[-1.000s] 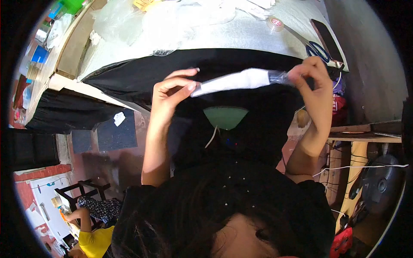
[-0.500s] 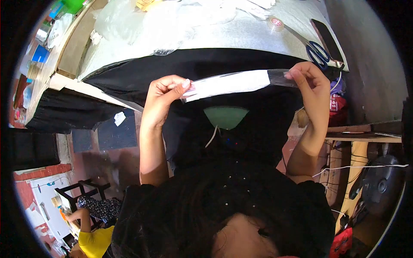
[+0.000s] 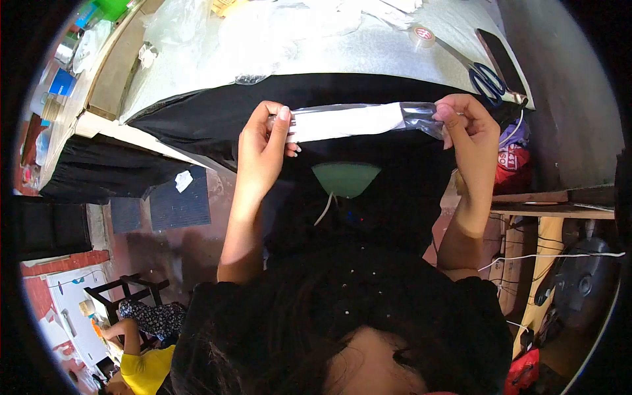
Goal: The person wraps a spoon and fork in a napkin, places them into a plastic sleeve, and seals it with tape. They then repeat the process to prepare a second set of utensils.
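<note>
A long clear plastic sleeve point(image 3: 421, 117) with a folded white paper strip point(image 3: 349, 122) inside is stretched level above my lap, just in front of the table edge. My left hand point(image 3: 266, 141) pinches its left end between thumb and fingers. At the other end, my right hand point(image 3: 469, 125) grips the empty, crinkled part of the plastic. The white strip fills the left and middle of the sleeve. Beyond my right hand on the table lie scissors point(image 3: 486, 82) with dark blue handles, a tape roll point(image 3: 422, 37) and a dark phone point(image 3: 501, 64).
The white-covered table point(image 3: 316, 59) carries clear plastic bags point(image 3: 178, 33) and papers. A shelf with containers point(image 3: 62, 82) stands at the left. Below right are a black fan point(image 3: 582, 283) and a white cable point(image 3: 553, 256). A person in a yellow shirt point(image 3: 146, 370) sits at lower left.
My left hand has moved right and turned, its fingers now curled behind the sleeve. The sleeve hangs more level, and its right end has crumpled near my right hand.
</note>
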`<action>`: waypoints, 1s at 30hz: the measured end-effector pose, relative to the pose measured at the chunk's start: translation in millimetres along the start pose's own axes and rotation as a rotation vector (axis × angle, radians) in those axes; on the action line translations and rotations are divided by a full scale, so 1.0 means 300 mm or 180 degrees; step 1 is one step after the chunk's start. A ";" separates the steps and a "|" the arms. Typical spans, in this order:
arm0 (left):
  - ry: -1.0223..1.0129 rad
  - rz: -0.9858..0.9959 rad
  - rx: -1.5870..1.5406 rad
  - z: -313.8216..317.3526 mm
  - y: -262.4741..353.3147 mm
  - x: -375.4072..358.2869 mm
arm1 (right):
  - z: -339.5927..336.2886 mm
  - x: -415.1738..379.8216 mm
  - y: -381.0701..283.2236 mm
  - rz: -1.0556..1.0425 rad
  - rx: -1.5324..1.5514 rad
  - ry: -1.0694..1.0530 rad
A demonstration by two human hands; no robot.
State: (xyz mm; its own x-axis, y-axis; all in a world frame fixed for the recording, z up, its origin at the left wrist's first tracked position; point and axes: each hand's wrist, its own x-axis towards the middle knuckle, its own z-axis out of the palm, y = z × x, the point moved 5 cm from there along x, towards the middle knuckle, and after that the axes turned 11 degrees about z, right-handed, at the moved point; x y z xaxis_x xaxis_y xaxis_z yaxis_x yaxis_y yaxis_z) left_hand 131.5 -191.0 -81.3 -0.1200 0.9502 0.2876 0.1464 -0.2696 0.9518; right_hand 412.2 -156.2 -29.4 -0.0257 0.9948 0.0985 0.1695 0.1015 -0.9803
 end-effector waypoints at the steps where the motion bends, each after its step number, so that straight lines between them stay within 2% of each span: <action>1: 0.0073 0.0063 0.0159 -0.003 0.003 0.001 | 0.001 -0.002 -0.003 -0.0010 0.0016 0.0015; 7: 0.0336 0.0595 0.0081 -0.033 0.026 0.017 | -0.012 -0.011 -0.014 -0.0009 0.0016 0.0113; 14: 0.0388 0.0590 -0.0473 -0.034 0.029 0.026 | -0.013 -0.013 -0.019 -0.0145 0.0084 0.0087; 17: 0.0406 0.0911 -0.0224 -0.040 0.042 0.026 | -0.014 -0.007 -0.002 -0.0154 0.0065 0.0066; 20: 0.0638 0.1417 0.0745 -0.046 0.104 0.015 | 0.001 -0.005 0.009 -0.0177 0.0153 0.0122; 23: 0.0267 0.0783 -0.0340 -0.045 0.058 0.046 | -0.005 0.000 0.004 -0.0086 0.0008 0.0029; 26: 0.0225 0.0601 -0.0355 -0.038 0.035 0.054 | -0.012 0.021 0.023 -0.0003 -0.0248 -0.0008; 29: 0.0244 0.0740 -0.0227 -0.023 0.057 0.040 | 0.012 0.025 -0.040 -0.0912 -0.1140 -0.0042; 30: 0.0266 0.0702 -0.0143 -0.015 0.066 0.032 | 0.039 0.017 -0.068 -0.0903 -0.1162 -0.0297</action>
State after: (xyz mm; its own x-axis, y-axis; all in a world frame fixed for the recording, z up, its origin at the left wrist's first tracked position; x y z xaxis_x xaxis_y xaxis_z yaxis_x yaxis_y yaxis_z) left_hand 128.6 -187.8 -59.3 -0.1711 0.8517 0.4953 0.1345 -0.4778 0.8681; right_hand 397.0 -153.4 -11.0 -0.2068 0.9240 0.3216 0.4780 0.3822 -0.7909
